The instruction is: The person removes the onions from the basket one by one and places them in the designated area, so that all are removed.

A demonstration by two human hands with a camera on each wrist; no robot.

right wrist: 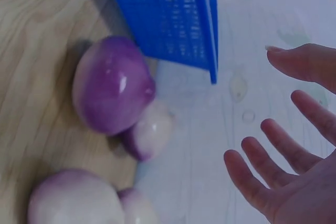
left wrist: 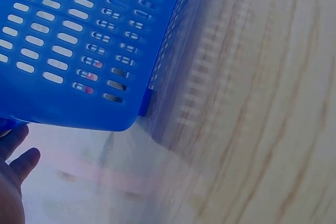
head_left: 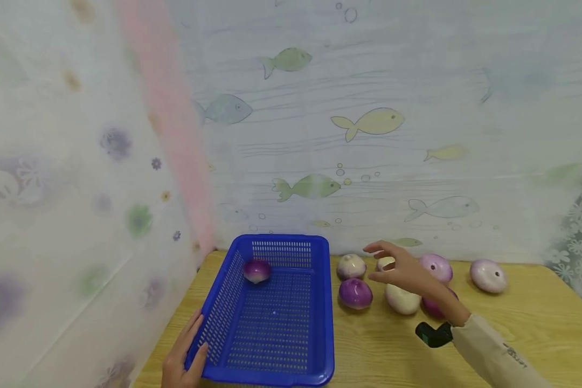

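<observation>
A blue plastic basket [head_left: 331, 318] with slotted walls stands on the wooden table, and one purple-and-white onion [head_left: 257, 271] lies inside near its far left corner. My left hand [head_left: 184, 353] rests against the basket's near left side, fingers fairly straight along the rim; in the left wrist view its fingertips [left wrist: 31, 157] show at the lower left. Above the onions to the basket's right hangs my right hand [head_left: 400, 268], holding nothing, thumb and fingers spread apart. Beneath and around it are a purple onion [head_left: 355, 293], a whitish onion [head_left: 352, 267] and a pale onion [head_left: 402, 299].
Farther right sit a pinkish onion [head_left: 436, 268], a purple onion [head_left: 438, 304] partly hidden by the right wrist, and a pale onion [head_left: 488, 276]. A fish-patterned curtain [head_left: 368, 161] hangs behind the table [head_left: 383, 350]; another patterned sheet [head_left: 77, 215] borders the left.
</observation>
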